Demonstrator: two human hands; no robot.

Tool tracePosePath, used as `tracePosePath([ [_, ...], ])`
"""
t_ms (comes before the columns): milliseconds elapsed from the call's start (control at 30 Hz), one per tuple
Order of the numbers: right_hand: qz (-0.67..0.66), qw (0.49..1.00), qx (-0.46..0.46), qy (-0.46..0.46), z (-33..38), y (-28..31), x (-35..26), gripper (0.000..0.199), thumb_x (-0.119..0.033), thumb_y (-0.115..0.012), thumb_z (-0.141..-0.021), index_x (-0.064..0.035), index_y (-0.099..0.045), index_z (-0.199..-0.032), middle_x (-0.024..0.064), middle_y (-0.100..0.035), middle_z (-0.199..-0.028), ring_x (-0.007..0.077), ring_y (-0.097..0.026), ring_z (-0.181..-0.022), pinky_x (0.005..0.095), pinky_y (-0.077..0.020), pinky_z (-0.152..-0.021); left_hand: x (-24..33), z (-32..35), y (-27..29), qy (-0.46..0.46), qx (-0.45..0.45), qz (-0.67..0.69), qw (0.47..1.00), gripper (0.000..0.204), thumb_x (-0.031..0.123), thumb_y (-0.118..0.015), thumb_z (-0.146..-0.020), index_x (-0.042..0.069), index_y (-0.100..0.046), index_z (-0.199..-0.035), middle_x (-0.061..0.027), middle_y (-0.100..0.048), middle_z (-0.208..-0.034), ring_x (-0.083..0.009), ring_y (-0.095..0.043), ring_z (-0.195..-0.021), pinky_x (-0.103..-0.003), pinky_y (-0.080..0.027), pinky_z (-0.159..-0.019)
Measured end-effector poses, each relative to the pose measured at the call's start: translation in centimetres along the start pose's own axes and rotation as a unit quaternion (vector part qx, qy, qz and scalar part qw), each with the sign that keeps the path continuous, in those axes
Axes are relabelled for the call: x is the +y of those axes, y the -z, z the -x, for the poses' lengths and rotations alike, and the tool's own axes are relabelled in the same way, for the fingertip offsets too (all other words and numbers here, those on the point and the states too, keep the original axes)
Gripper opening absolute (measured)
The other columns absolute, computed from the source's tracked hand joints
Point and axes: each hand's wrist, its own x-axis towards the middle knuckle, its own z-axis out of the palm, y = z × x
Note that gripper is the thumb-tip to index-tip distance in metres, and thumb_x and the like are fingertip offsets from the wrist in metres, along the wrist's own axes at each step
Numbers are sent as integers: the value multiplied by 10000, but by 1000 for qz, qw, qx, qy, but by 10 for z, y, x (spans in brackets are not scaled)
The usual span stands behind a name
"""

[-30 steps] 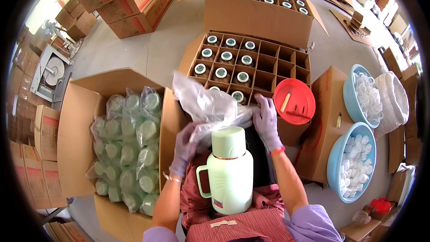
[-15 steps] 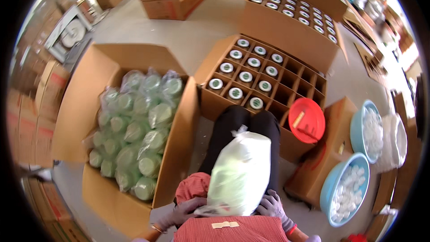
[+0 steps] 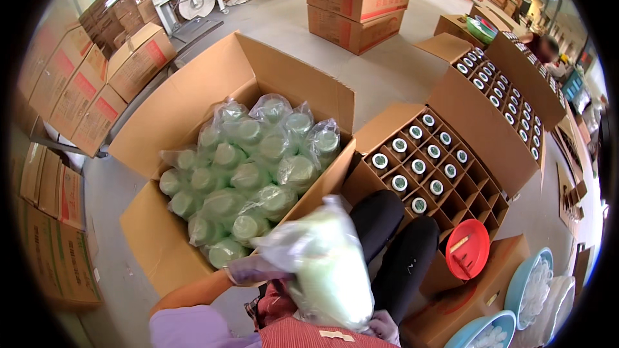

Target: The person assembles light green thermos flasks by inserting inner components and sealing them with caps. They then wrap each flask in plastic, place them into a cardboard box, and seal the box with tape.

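Observation:
A pale green bottle-shaped item in a clear plastic bag (image 3: 332, 270) lies tilted over my lap, its gathered bag end pointing away from me. My left hand (image 3: 261, 269), in a thin greyish-purple glove, grips the bag's left side; its fingertips are partly hidden by the plastic. Against the near right end of the bagged bottle rests my right hand (image 3: 383, 327), gloved alike, its fingers curled at the bag. Left of my knees, an open carton (image 3: 155, 106) holds many similar bagged pale green bottles (image 3: 248, 177) standing close together.
Ahead right, a divided carton (image 3: 387, 122) holds several white-lidded containers (image 3: 418, 166). A red bowl (image 3: 474, 248) sits on its near corner. Two blue basins (image 3: 512, 296) of whitish pieces stand right. Stacked cartons (image 3: 354, 0) stand ahead; a person (image 3: 545, 48) is far right.
The view has swung left, so the cartons appear farther right. My left hand has risen from the bag's near end to its left side. The bagged bottle has tilted.

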Motion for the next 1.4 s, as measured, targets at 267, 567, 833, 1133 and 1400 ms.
tracePosePath([
  [267, 194, 876, 21, 441, -285, 11, -161, 422, -38, -616, -831, -63, -618, -1252, 232, -534, -1271, 400, -541, -1139, 442, -443, -981, 13, 1, 32, -346, 142, 591, 714, 467, 85, -529, -859, 16, -503, -1320, -105, -626, -1240, -283, -599, -1150, -517, -462, -1033],
  [567, 397, 813, 185, 384, -494, 87, -233, 491, -197, -685, -851, -60, -525, -1294, 223, -587, -1180, 404, -587, -1046, 458, -481, -882, 110, -121, 370, -539, 475, 355, 598, 301, -43, -517, -900, 38, -541, -1190, -88, -587, -1125, -226, -609, -975, -520, -587, -845],
  [833, 327, 864, 174, 341, -506, 81, -231, 245, -90, -624, -892, -46, -602, -1132, 197, -645, -843, 353, -633, -684, 386, -504, -635, 70, -248, 487, -262, 652, 174, 690, 192, 62, -647, -829, 54, -597, -1014, -101, -635, -884, -213, -599, -693, -386, -527, -623],
  [1133, 280, 873, 160, 365, -509, 60, -235, 235, -72, -639, -879, -45, -616, -1111, 177, -652, -815, 301, -643, -648, 374, -503, -608, 48, -116, 559, -312, 702, 38, 639, 392, 172, -688, -875, -15, -594, -1206, -196, -635, -1167, -279, -621, -1067, -375, -498, -925],
  [1400, 457, 761, -130, 443, -441, -17, -169, 600, -356, -694, -816, 12, -518, -1256, 224, -567, -1161, 361, -552, -1127, 438, -480, -939, 95, 66, 457, -316, 714, -217, 586, 365, 182, -528, -982, 3, -538, -1299, -192, -624, -1253, -292, -599, -1148, -335, -450, -986],
])
